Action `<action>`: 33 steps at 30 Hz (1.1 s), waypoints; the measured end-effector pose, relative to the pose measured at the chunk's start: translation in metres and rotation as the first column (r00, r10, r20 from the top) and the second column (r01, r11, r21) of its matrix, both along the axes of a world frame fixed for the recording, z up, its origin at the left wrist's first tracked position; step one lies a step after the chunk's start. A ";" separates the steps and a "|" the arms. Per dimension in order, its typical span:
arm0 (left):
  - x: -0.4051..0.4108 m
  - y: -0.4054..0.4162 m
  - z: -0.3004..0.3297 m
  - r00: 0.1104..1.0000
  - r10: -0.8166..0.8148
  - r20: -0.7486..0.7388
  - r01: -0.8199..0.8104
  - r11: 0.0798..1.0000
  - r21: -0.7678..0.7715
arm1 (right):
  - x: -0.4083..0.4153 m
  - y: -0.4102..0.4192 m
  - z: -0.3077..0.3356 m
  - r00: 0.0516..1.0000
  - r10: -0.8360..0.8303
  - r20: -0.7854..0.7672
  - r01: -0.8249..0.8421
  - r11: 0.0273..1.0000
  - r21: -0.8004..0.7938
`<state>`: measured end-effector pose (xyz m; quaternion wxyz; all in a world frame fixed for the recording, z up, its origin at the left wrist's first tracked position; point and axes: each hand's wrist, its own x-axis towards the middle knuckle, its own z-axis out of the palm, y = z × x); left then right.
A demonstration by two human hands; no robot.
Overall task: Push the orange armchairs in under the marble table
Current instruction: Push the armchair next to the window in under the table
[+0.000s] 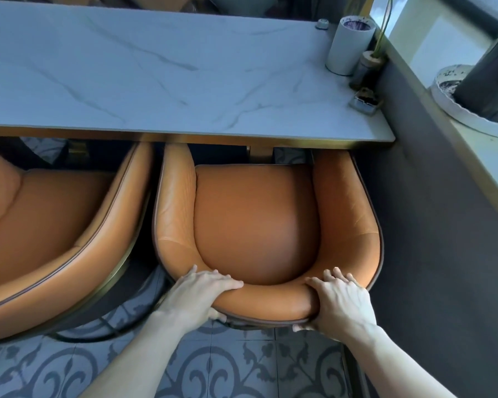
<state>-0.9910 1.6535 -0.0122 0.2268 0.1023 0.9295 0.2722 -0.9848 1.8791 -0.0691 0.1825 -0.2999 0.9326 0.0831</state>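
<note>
An orange leather armchair (256, 222) stands below me at the marble table (156, 73), the front ends of its arms just under the table's near edge. My left hand (204, 291) grips the left part of its curved backrest. My right hand (339, 300) grips the right part, fingers over the top and thumb behind. A second orange armchair (49, 222) stands to the left, angled, its seat mostly out from under the table.
A dark low wall (431, 225) runs close along the right side of the chair. On the table's far right corner stand a white cylinder (348, 44), a small bottle (365, 70) and a small box (364, 101). Patterned tile floor (242, 366) lies below.
</note>
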 end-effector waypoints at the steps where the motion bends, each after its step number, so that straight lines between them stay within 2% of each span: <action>1: 0.085 -0.019 -0.017 0.998 0.058 0.028 -0.057 0.998 -0.011 | -0.006 -0.001 -0.001 1.000 -0.013 0.015 0.014 1.000 -0.010; 2: 0.112 -0.042 -0.044 0.974 0.211 0.079 -0.192 0.961 -0.200 | -0.012 -0.003 0.000 1.000 -0.023 0.019 0.024 0.999 -0.023; 4: 0.120 -0.051 -0.059 0.980 0.195 0.043 -0.175 0.941 -0.291 | -0.020 -0.007 0.002 1.000 -0.001 0.011 0.001 1.000 -0.001; 5: 0.113 -0.052 -0.064 0.983 0.185 -0.015 -0.182 0.950 -0.254 | -0.021 -0.007 0.003 1.000 0.009 0.015 -0.009 1.000 0.015; 8: 0.102 -0.049 -0.061 0.981 0.191 -0.028 -0.193 0.959 -0.209 | -0.022 -0.008 0.002 1.000 0.012 0.012 -0.012 1.000 0.014; 19: 0.113 -0.046 -0.069 0.965 0.247 -0.086 -0.260 0.944 -0.203 | -0.021 -0.005 -0.007 1.000 -0.009 -0.009 0.009 0.999 -0.033; 26: 0.120 -0.017 -0.066 0.949 0.304 -0.087 -0.316 0.894 -0.319 | -0.019 -0.004 -0.005 1.000 -0.015 0.012 0.015 1.000 -0.010; 33: 0.124 0.008 -0.051 0.913 0.406 0.022 -0.371 0.854 -0.364 | -0.009 0.004 -0.005 0.997 0.007 0.073 -0.004 1.000 -0.030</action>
